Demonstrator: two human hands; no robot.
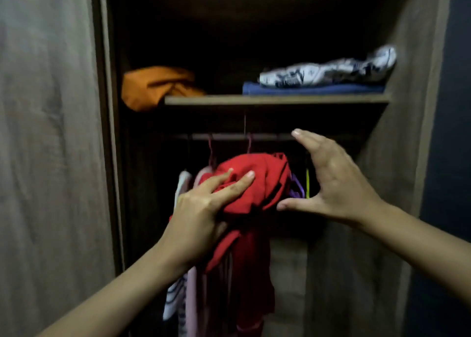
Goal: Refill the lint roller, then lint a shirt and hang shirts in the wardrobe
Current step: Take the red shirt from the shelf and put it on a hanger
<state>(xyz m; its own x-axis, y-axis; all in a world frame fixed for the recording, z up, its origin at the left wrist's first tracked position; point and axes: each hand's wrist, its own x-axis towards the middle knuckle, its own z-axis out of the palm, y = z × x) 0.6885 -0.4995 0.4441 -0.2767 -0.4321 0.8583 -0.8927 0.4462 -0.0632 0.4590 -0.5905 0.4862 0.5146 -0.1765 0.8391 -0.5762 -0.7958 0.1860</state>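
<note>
A red shirt (257,183) hangs bunched on a reddish hanger (248,144) from the dark rail (229,137) inside the open wardrobe. My left hand (204,209) presses on the shirt's left side with straight fingers. To the right of the shirt, my right hand (328,178) is spread wide, its thumb tip close to the red cloth and its fingers up near the rail, holding nothing. The scene is dim and slightly blurred.
Pink and white striped garments (182,273) hang left of the red shirt; purple and yellow hangers (302,183) show on its right. The shelf (275,99) above carries an orange cloth (155,86), a blue folded stack (311,89) and a white patterned garment (328,69). Wardrobe door panels flank the opening.
</note>
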